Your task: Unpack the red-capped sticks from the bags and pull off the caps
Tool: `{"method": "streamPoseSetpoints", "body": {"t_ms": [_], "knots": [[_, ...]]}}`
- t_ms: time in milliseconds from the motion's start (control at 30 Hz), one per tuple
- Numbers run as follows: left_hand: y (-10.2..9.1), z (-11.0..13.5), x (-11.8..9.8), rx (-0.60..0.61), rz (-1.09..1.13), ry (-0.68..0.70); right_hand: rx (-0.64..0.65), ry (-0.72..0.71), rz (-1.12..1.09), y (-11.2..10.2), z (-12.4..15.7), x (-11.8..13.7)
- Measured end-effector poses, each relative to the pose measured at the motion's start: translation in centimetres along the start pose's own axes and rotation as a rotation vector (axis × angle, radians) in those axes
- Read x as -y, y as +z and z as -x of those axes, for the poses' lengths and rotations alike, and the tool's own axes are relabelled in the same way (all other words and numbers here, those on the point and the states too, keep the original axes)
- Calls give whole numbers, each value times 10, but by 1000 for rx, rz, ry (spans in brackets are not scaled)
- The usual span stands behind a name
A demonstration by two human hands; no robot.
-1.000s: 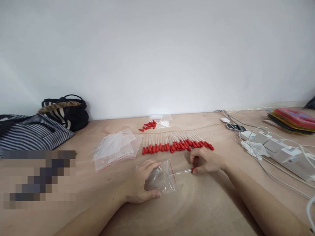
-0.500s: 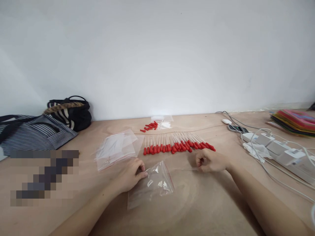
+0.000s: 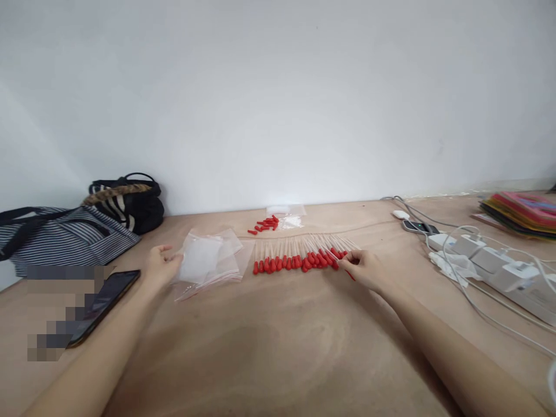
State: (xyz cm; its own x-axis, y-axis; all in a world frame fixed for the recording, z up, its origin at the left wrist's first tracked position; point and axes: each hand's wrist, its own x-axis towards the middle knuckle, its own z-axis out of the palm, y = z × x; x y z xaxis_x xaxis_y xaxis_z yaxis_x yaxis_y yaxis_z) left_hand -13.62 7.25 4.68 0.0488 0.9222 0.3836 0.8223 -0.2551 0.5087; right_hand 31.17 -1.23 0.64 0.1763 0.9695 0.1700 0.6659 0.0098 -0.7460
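Observation:
At the left edge of a pile of clear zip bags (image 3: 202,260) is my left hand (image 3: 161,265), its thumb at the plastic and its fingers apart. My right hand (image 3: 361,269) is closed in a pinch at the right end of a row of droppers. Between its fingertips is a thin clear dropper (image 3: 336,253), its red bulb partly showing below the hand. The other droppers (image 3: 284,262) lie side by side, red rubber bulbs towards me and pale tubes pointing to the wall. My right hand hides the row's right end.
Loose red bulbs (image 3: 266,223) and a small bag of clear tubes (image 3: 290,221) lie near the wall. A phone (image 3: 104,307) and striped bag (image 3: 82,234) are on the left. Chargers, cables and a power strip (image 3: 516,292) stand on the right, before coloured sheets (image 3: 521,214).
My left hand has moved left from the front middle to the bag pile. The single bag there is gone from that spot. My right hand has moved up and slightly left onto the row.

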Motion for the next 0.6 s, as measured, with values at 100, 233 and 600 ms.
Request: {"method": "streamPoseSetpoints", "body": {"t_ms": [100,233,600], "knots": [[12,6,-2,-228,-82,-86,-130,48,148,3,-3,5],[28,29,-49,-417,-220,27,-194,137,369,0,-21,13],[83,86,-130,502,135,616,-173,229,478,9,-44,11]]}}
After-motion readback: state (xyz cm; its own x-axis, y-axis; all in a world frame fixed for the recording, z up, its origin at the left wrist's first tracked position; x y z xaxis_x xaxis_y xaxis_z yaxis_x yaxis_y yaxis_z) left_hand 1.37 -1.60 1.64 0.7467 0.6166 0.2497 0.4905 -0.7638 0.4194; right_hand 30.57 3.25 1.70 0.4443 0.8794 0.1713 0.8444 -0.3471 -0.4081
